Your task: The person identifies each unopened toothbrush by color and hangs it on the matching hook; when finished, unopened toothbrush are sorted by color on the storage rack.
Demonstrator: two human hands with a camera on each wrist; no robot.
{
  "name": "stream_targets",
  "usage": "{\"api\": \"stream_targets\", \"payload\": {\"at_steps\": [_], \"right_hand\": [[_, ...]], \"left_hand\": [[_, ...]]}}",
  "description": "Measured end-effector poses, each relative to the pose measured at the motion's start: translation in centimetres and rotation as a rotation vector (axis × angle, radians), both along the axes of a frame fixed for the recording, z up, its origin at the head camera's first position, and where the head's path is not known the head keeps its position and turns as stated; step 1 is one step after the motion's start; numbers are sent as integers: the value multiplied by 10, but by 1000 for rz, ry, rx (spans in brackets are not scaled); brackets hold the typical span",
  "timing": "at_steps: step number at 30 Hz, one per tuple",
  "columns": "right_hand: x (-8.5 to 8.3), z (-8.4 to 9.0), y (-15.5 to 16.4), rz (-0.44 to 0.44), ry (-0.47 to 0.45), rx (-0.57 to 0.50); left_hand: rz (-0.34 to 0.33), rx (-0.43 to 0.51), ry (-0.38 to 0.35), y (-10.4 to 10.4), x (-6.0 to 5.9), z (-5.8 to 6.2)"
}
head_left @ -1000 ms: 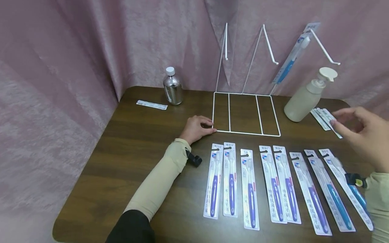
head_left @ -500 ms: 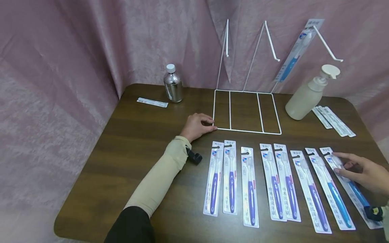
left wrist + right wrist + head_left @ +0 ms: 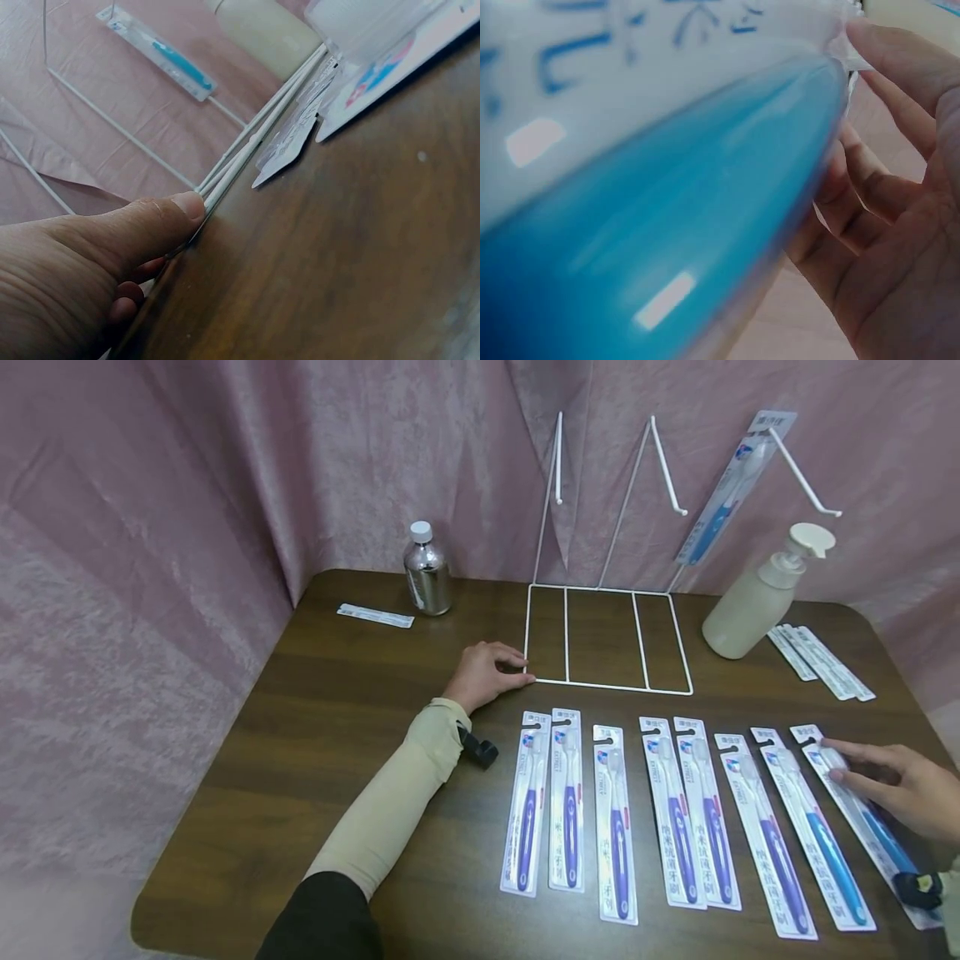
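With our left hand (image 3: 486,677) we pinch the near left corner of the white wire rack (image 3: 607,687), thumb and fingers on the wire. With our right hand (image 3: 903,783) we pinch the rightmost packaged toothbrush (image 3: 888,841), blue-handled, near its brush head, at the right end of a row of packs on the surface (image 3: 315,718). We see another blue toothbrush (image 3: 708,533) hanging on the rack's right hook, behind a pump bottle (image 3: 750,610).
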State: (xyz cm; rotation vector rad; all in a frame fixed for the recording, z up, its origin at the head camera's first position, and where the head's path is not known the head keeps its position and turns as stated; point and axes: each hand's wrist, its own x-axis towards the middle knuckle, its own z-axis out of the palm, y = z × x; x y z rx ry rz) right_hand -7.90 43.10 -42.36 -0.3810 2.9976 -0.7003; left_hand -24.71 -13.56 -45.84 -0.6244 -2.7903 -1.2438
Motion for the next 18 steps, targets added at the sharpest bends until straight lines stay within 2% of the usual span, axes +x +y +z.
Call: {"api": "stream_targets", "payload": {"at_steps": [3,5,10,13,18], "right_hand": [[3,4,-3,-72,43,9],[4,7,-6,-117,110,-22],[-3,23,-18,-110,313,-204],[-13,42,-34,-75,412,-273],[-31,86,-69,-82,568,-281]], "left_hand": [[2,9,1,1,0,0],[2,10,7,0,0,0],[-5,8,16,0,0,0],[-3,4,11,0,1,0],[-3,5,-4,0,1,1]]}}
